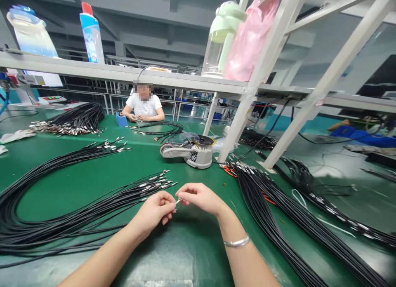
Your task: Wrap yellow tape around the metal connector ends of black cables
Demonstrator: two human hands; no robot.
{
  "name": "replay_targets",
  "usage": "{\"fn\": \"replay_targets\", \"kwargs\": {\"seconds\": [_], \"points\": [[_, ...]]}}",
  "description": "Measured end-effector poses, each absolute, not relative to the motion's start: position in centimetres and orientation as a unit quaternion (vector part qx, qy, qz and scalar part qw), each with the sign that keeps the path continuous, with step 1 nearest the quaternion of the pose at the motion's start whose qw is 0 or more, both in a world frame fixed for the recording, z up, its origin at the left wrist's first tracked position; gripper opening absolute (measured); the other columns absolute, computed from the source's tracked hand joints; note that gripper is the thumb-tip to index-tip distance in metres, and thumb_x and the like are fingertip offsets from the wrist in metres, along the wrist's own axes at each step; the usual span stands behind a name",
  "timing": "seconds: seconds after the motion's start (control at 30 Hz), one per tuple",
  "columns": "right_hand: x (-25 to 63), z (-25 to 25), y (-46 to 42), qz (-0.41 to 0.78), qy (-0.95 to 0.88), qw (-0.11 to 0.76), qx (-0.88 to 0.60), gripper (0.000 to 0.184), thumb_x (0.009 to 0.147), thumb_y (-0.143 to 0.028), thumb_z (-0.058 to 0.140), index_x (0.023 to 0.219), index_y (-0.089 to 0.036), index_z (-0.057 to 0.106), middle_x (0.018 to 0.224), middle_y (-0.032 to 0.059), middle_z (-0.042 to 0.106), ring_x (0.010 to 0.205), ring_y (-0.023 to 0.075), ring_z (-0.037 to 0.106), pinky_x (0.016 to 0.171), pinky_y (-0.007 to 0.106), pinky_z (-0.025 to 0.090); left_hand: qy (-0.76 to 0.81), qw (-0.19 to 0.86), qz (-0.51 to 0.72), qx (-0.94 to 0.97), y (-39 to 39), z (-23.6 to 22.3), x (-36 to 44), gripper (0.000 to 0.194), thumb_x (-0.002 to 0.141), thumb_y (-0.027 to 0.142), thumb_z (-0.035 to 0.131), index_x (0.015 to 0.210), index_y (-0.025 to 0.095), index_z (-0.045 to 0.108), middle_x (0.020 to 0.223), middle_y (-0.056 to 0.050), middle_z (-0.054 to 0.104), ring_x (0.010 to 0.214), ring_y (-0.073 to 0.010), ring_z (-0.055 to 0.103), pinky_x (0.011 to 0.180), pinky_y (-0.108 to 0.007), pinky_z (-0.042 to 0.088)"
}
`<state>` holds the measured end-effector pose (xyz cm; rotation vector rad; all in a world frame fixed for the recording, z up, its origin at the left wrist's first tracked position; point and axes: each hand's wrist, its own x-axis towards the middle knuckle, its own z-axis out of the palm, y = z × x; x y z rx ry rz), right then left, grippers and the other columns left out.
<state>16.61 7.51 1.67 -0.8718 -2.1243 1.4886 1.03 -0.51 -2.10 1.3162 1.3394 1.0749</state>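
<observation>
My left hand (158, 208) and my right hand (199, 197) meet above the green bench top, both closed in a pinch. Between the fingertips shows a small silver cable connector (178, 201), with a finger and thumb of each hand on it. Its finer details are too small to make out. Left of my left hand lies a bundle of black cables (111, 204) with silver ends, and a few loose strands pass under my left forearm. A metal bangle circles my right wrist.
A grey tape dispenser (198, 156) stands beyond my hands. More black cables (262, 196) run along the right, beside the white shelf post (238, 126). Another cable pile (74, 118) lies back left. A co-worker (144, 105) sits across the bench. Bottles stand on the overhead shelf (123, 74).
</observation>
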Motion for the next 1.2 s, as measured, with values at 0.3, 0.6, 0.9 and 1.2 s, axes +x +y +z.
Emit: {"fn": "replay_targets", "kwargs": {"seconds": [0.3, 0.6, 0.9, 1.2], "points": [[15.7, 1.1, 7.2, 0.57, -0.726, 0.203, -0.328, 0.015, 0.069, -0.027, 0.064, 0.062, -0.014, 0.059, 0.054, -0.0026, 0.057, 0.053, 0.0111, 0.052, 0.053, 0.023, 0.04, 0.586, 0.351, 0.489, 0.543, -0.4, -2.3, 1.6, 0.02, 0.076, 0.034, 0.053, 0.068, 0.02, 0.065, 0.077, -0.004, 0.064, 0.078, -0.0188, 0.056, 0.073, -0.028, 0.041], [15.7, 1.9, 6.4, 0.557, -0.752, 0.138, -0.324, 0.011, 0.066, -0.02, 0.062, 0.059, -0.015, 0.055, 0.055, -0.0025, 0.056, 0.054, 0.0104, 0.046, 0.051, 0.021, 0.032, 0.58, 0.55, 0.376, 0.468, -1.2, -2.6, 0.9, 0.011, 0.067, 0.024, 0.054, 0.071, 0.019, 0.045, 0.053, 0.004, 0.055, 0.038, -0.0094, 0.049, 0.033, -0.019, 0.037], [16.1, 2.3, 6.6, 0.553, -0.756, 0.15, -0.317, 0.016, 0.066, -0.025, 0.063, 0.058, -0.015, 0.053, 0.053, -0.0034, 0.052, 0.052, 0.0092, 0.041, 0.049, 0.021, 0.028, 0.531, 0.557, 0.427, 0.475, -0.2, -2.4, 2.1, 0.014, 0.066, 0.026, 0.053, 0.076, 0.016, 0.051, 0.048, 0.004, 0.054, 0.031, -0.0056, 0.043, 0.026, -0.014, 0.027], [15.7, 1.1, 6.9, 0.589, -0.725, 0.14, -0.328, 0.011, 0.058, -0.018, 0.062, 0.053, -0.015, 0.053, 0.049, -0.0025, 0.056, 0.051, 0.0112, 0.049, 0.05, 0.022, 0.034, 0.491, 0.623, 0.367, 0.486, -0.2, -3.3, 0.7, 0.017, 0.062, 0.023, 0.055, 0.077, 0.015, 0.056, 0.05, 0.003, 0.058, 0.036, -0.0063, 0.047, 0.037, -0.016, 0.034]]}}
